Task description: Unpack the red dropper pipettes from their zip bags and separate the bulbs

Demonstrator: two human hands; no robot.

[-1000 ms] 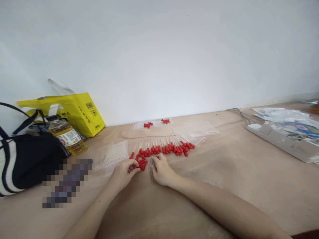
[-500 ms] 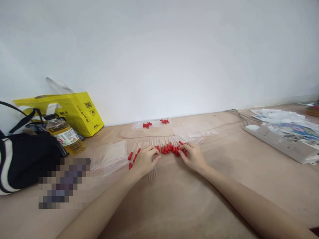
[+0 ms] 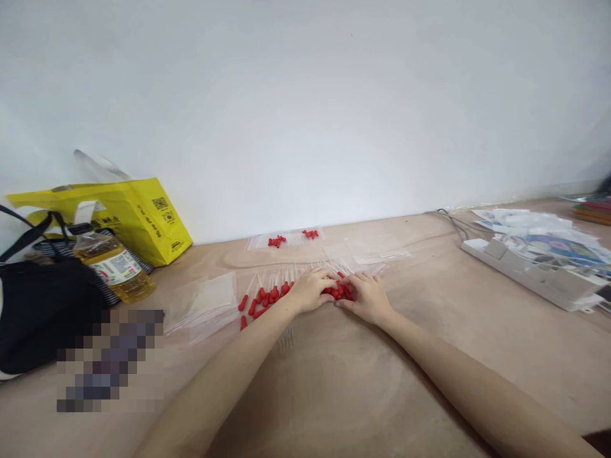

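Several droppers with red rubber bulbs [image 3: 273, 293] and thin clear tubes lie in a row, bulbs toward me and tubes pointing to the wall. My left hand [image 3: 312, 291] bends its fingers around bulbs at the row's middle. Facing it, my right hand [image 3: 368, 298] curls its thumb and fingers over the right end of the row. A cluster of red bulbs [image 3: 338, 291] shows between the two hands. My left wrist and fingers hide part of the row. Tips of more clear tubes [image 3: 286, 340] show below my left forearm.
Clear zip bags lie left [image 3: 210, 299] and behind right [image 3: 382, 247]. Bagged droppers [image 3: 310, 234] rest by the wall. At left stand an oil bottle [image 3: 114, 264], a yellow bag [image 3: 162, 222] and a black bag [image 3: 42, 318]. A white power strip [image 3: 520, 273] lies right.
My left hand has moved right along the row, closer to my right hand, uncovering red bulbs on its left. My right hand stays near the right end. The view has shifted slightly.
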